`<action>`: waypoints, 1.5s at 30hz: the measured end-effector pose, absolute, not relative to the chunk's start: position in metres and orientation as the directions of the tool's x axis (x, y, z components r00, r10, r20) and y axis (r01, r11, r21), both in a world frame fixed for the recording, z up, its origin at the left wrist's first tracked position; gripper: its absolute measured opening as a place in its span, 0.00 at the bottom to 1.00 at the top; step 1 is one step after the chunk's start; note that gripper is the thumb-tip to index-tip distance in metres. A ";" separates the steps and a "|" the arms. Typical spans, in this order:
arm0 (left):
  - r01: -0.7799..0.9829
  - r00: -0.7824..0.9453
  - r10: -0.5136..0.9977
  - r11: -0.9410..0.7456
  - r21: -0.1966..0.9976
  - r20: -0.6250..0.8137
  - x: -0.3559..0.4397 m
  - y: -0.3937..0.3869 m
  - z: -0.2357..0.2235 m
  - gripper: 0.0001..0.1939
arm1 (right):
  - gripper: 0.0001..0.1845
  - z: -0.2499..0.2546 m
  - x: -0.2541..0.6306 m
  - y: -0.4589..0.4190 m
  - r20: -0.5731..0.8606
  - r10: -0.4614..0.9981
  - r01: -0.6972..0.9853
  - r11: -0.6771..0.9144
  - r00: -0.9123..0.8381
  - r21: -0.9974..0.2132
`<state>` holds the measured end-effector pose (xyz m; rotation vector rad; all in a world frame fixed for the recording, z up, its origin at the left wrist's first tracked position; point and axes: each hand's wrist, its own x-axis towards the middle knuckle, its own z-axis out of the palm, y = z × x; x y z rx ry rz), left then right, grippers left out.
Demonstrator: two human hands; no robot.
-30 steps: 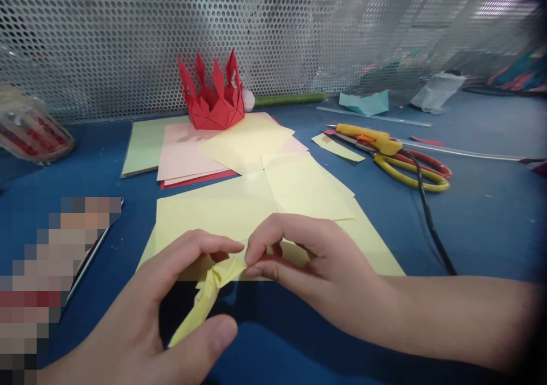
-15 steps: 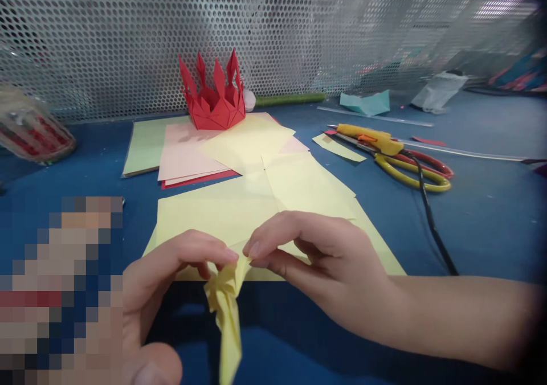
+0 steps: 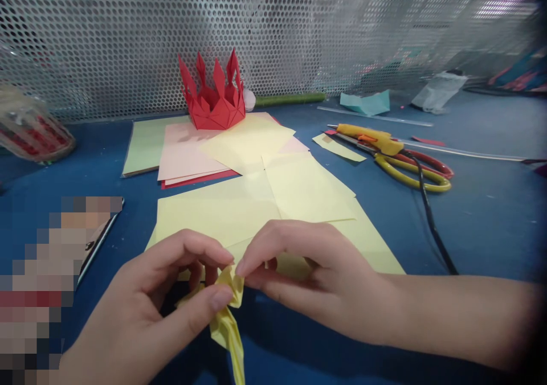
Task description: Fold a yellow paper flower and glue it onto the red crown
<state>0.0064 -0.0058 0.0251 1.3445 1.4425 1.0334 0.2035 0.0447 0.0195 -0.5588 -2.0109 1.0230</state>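
Note:
A folded strip of yellow paper (image 3: pixel 225 329) hangs between my hands at the near edge of the paper sheets, its lower end running out of view. My left hand (image 3: pixel 171 294) is closed on it, thumb in front and fingers behind. The tips of my right hand (image 3: pixel 299 271) pinch its upper right edge. Beneath and beyond my hands lie overlapping yellow paper sheets (image 3: pixel 213 205) on the blue table. Farther back, a red folded-paper crown (image 3: pixel 217 109) stands upright on the stacked paper.
Pink sheets (image 3: pixel 183 154) and green paper (image 3: pixel 145 143) lie at back left. On the right are scissors (image 3: pixel 427 183), a yellow glue gun (image 3: pixel 367 137) with a black cable (image 3: pixel 431 220), and a paper strip (image 3: pixel 337 147). A jar (image 3: pixel 36 128) stands left, before a perforated metal panel (image 3: pixel 141 37).
My left thumb has come up and closed onto the folded yellow paper. My right fingertips have shifted slightly left and down, still pinching it. The crown and tools have stayed put.

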 end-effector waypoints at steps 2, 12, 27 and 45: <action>0.228 -0.023 0.999 0.045 0.973 -0.041 0.007 -0.004 0.026 0.05 | 0.04 0.019 0.204 0.045 0.449 0.672 0.014 0.564 -0.589 -0.826; 0.200 0.160 0.987 -0.023 0.980 -0.010 -0.006 0.007 0.023 0.11 | 0.06 0.018 0.203 0.047 0.441 0.725 -0.026 0.506 -0.529 -0.862; 0.261 0.068 0.997 0.012 0.965 -0.030 -0.003 0.004 0.025 0.04 | 0.06 0.021 0.207 0.044 0.476 0.695 -0.054 0.536 -0.539 -0.843; 0.282 0.120 0.992 0.005 0.959 -0.041 -0.003 0.003 0.026 0.05 | 0.08 0.019 0.202 0.046 0.367 0.796 -0.010 0.414 -0.481 -0.910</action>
